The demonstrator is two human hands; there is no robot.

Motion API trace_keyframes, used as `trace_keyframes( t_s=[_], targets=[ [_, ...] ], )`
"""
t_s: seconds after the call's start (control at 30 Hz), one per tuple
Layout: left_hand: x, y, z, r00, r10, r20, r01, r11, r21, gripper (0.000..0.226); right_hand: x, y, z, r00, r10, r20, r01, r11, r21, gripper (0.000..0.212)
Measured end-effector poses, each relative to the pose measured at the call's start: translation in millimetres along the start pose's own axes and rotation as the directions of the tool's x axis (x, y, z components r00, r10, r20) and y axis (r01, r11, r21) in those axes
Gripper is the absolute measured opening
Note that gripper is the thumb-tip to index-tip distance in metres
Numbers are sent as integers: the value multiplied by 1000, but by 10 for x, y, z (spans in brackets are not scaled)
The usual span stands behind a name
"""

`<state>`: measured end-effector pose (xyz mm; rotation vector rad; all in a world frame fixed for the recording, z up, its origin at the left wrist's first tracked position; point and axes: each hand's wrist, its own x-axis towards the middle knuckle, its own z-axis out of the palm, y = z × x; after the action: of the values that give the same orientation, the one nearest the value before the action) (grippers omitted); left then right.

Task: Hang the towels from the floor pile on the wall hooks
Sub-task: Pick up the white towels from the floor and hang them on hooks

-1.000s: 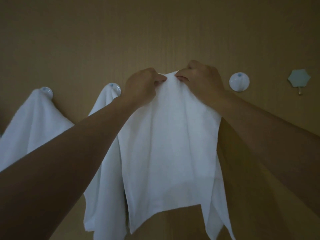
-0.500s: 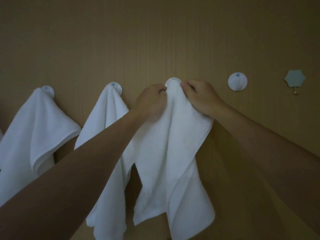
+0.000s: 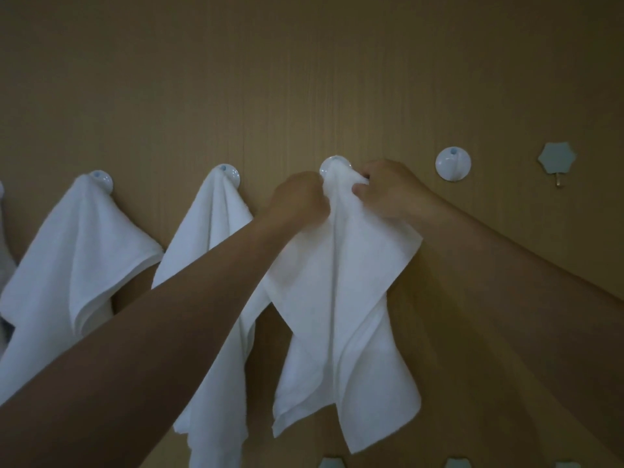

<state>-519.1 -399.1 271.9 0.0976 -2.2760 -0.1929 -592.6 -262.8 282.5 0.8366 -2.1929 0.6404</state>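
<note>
Tan wall (image 3: 304, 79): third towel (image 3: 341, 298) now seated on its round hook (image 3: 332, 165).
Vs 1 s ago, when you held the cloth spread & high over the hook, it's bunched at the top & the hook's rim shows above it, so this one looks nearly hung; prob. just the let-go left. Your left hand (image 3: 299, 197) & right hand (image 3: 388, 187) each pinch the gathered top, close together, either side of the hook. Towel's white, falls in long vertical folds, one corner jutting right, lower edge uneven. Hung towel (image 3: 216, 238) just left of it; free round hook (image 3: 452, 163) to the right.
</note>
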Motion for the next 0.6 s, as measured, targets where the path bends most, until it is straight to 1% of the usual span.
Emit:
trace_keyframes(
  t_s=[0.07, 0.1, 0.17, 0.2, 0.23, 0.27, 0.3, 0.37, 0.47, 0.6],
  targets=[
    [-75, 14, 29, 999, -32, 10, 34, 983, -179, 18, -51, -28, 38, 995, 92, 23, -94, 985, 143, 15],
    [-116, 7, 84, 998, -62, 8, 61, 955, -289, 19, -76, -42, 74, 991, 131, 30, -134, 966, 221, 13],
    [-196, -13, 246, 987, -163, -5, 137, 842, -522, 16, -148, -65, 177, 984, 181, 6, -170, 915, 366, 12],
    [-243, -8, 331, 976, -216, -6, 167, 773, -612, 16, -201, -80, 241, 982, 185, -35, -152, 890, 430, 12],
    [-302, 8, 412, 967, -254, -14, 181, 727, -663, 19, -257, -78, 308, 979, 179, -99, -110, 869, 482, 13],
    [-363, 23, 487, 964, -264, -43, 167, 719, -674, 23, -321, -73, 355, 972, 168, -165, -61, 857, 512, 15],
    [-421, 41, 550, 964, -250, -91, 128, 736, -665, 26, -373, -52, 402, 964, 152, -217, -17, 852, 523, 18],
    [-527, 64, 634, 970, -193, -149, 53, 764, -643, 28, -461, 4, 470, 958, 123, -259, 31, 854, 519, 26],
    [-606, 53, 705, 982, -147, -122, 31, 752, -658, 29, -563, 70, 537, 963, 109, -245, 38, 850, 525, 34],
    [-680, -10, 790, 972, -109, -210, -43, 791, -610, 49, -680, 116, 623, 973, 38, -228, 92, 842, 532, 20]
  ],
)
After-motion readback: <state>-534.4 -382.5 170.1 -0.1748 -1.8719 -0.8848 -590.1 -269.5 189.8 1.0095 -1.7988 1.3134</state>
